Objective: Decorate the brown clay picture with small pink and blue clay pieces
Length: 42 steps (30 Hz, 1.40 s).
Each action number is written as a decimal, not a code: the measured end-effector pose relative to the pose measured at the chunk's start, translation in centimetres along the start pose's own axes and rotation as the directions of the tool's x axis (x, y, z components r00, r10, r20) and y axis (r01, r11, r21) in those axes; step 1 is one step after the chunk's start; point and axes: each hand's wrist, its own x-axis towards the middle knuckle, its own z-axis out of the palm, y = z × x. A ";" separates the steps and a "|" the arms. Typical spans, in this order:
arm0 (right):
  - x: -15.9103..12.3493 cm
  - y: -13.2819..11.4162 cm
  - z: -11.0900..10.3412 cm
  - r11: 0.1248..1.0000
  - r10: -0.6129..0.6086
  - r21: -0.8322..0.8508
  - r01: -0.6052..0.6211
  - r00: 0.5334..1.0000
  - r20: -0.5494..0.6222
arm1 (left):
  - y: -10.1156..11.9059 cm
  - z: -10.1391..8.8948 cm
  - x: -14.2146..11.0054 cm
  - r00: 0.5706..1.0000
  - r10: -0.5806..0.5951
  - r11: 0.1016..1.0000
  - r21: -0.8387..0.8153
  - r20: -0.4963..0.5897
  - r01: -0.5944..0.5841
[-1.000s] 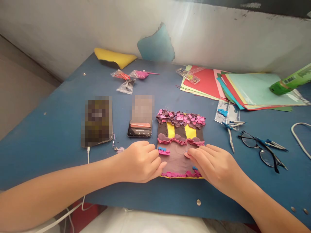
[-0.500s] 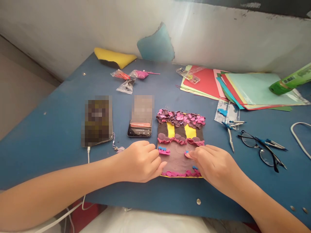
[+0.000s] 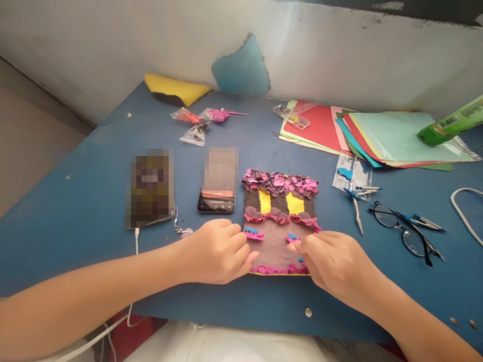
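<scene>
A square clay-covered panel (image 3: 269, 256) lies on the table, with dark and pink petals along its top, yellow patches below them, and a mauve lower field. At its left edge, my left hand (image 3: 217, 251) is closed, fingers curled, and any contents are hidden. Beside it on the mauve clay sits a pink piece with blue bits (image 3: 253, 234). My right hand (image 3: 328, 256) is closed in a pinch over the panel's right side, its fingertips just below a second pink-and-blue piece (image 3: 292, 238). Whatever those fingertips hold cannot be made out. A small blue bit (image 3: 301, 260) lies under that hand.
Left of the panel are a phone (image 3: 217, 198) and a tablet-like device (image 3: 151, 191) on a white cable. To the right lie eyeglasses (image 3: 413, 244), compasses (image 3: 356, 211) and a clear case (image 3: 344, 173). Coloured paper (image 3: 385, 136) and small plastic bags (image 3: 196, 133) are farther back.
My right hand has shifted slightly down, uncovering more of the right pink-and-blue piece. My left hand keeps its place at the panel's left edge.
</scene>
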 end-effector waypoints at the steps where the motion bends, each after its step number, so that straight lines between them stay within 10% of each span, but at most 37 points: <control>1: 0.0 0.0 0.0 1.000 0.001 0.006 -0.001 1.000 0.004 | 0.0 0.0 0.0 1.000 0.003 1.000 0.000 0.002 -0.003; 16: 0.1 1.0 0.2 0.974 0.097 0.196 -0.117 0.989 0.109 | 0.1 -0.2 0.2 1.000 0.013 1.000 -0.006 0.000 -0.013; 25: 0.5 1.5 -1.1 0.690 0.253 0.514 -0.510 0.835 0.489 | 0.1 0.0 0.3 1.000 0.021 1.000 0.000 -0.012 -0.021; 42: 0.3 2.3 -0.5 0.696 0.362 0.481 -0.534 0.839 0.407 | 0.1 -0.2 0.4 0.998 0.057 0.998 -0.017 0.007 -0.057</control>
